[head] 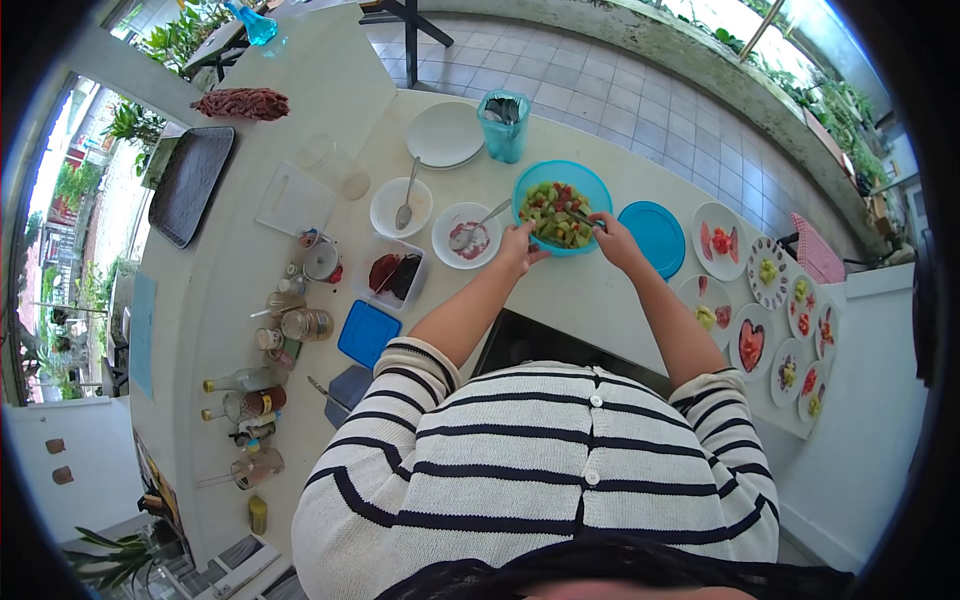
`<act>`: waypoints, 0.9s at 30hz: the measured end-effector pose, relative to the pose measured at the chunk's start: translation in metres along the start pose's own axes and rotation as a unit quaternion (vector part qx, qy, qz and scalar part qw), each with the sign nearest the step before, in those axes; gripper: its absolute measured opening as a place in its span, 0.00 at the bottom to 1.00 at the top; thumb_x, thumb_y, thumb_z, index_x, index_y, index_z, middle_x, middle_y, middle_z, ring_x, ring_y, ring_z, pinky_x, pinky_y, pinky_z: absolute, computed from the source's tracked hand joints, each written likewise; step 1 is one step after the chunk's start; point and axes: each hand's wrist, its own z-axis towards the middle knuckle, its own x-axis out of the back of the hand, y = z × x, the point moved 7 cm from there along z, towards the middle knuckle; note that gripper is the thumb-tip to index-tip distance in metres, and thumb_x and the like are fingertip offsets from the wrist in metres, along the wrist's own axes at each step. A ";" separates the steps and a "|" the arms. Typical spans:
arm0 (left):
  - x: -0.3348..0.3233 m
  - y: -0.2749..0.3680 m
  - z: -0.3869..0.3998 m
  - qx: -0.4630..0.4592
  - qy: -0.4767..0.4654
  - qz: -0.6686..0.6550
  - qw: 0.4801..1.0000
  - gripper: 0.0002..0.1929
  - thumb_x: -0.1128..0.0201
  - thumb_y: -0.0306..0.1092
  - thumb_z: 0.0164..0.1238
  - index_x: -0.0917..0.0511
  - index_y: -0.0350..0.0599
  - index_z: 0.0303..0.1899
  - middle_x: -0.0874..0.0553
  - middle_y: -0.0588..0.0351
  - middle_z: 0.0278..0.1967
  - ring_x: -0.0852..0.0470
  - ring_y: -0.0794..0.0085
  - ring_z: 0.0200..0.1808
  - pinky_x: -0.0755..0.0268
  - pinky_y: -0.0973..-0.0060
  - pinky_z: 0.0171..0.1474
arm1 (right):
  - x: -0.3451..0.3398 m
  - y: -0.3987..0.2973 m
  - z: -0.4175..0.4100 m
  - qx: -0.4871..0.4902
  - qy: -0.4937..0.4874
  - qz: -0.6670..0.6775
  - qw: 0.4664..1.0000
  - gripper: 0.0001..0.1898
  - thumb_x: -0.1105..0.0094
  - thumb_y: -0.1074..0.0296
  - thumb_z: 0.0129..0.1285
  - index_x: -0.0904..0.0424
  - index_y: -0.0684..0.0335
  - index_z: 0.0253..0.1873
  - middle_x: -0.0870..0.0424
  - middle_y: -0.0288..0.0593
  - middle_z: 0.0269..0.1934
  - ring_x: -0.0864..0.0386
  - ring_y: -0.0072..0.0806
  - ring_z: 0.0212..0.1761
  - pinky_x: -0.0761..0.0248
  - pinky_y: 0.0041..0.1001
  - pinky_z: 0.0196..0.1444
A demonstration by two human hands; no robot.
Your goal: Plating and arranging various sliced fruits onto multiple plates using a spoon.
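A translucent turquoise plastic bowl (564,170) stands on the counter before me, holding chopped green and red fruit (553,214). My left hand (517,249) grips its near left rim, thumb uppermost. In my right hand (616,238) is the handle of a metal utensil (579,217), probably a spoon, whose far end is hidden among the fruit. Just left of the bowl, a white bowl (444,238) with pinkish-white residue has a spoon (480,225) resting in it. A round blue lid (652,238) lies beside my right hand.
Plates of arranged fruit (751,349) fill the right end. Behind stand a turquoise utensil holder (504,139) and stacked white plates (445,133). To the left are another white bowl (384,214), a plastic tub (409,294), jars (306,325) and bottles (244,380). A dark cooktop (517,341) lies near my body.
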 end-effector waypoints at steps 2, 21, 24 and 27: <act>-0.006 0.005 0.007 -0.009 0.009 -0.009 1.000 0.24 0.42 0.39 0.70 0.41 0.42 0.60 0.30 0.50 0.43 0.27 0.66 0.38 0.14 0.60 0.36 | -0.002 0.004 0.013 -0.006 0.008 -0.003 1.000 0.18 0.48 0.61 0.68 0.25 0.55 0.61 0.17 0.49 0.39 0.20 0.40 0.39 0.28 0.36 0.43; 0.065 0.030 -0.084 -0.138 -0.108 -0.060 0.983 0.22 0.44 0.33 0.71 0.36 0.50 0.64 0.27 0.55 0.58 0.21 0.59 0.52 0.23 0.58 0.54 | -0.048 0.096 -0.114 -0.163 0.036 0.316 0.934 0.20 0.48 0.73 0.63 0.27 0.60 0.61 0.26 0.37 0.33 0.30 0.18 0.21 0.34 0.20 0.24; 0.119 0.032 -0.126 -0.151 -0.042 0.030 0.987 0.17 0.45 0.34 0.72 0.31 0.48 0.60 0.23 0.54 0.53 0.18 0.67 0.44 0.22 0.65 0.51 | -0.055 0.120 -0.142 -0.187 0.019 0.312 0.931 0.19 0.48 0.73 0.63 0.26 0.61 0.59 0.25 0.38 0.33 0.30 0.19 0.21 0.35 0.21 0.23; 0.182 0.058 -0.161 -0.250 0.089 0.027 0.964 0.14 0.44 0.34 0.72 0.29 0.47 0.56 0.20 0.57 0.46 0.20 0.78 0.35 0.23 0.79 0.37 | -0.065 0.129 -0.150 -0.184 -0.011 0.303 0.935 0.18 0.47 0.71 0.62 0.24 0.61 0.57 0.24 0.39 0.33 0.27 0.21 0.22 0.32 0.21 0.25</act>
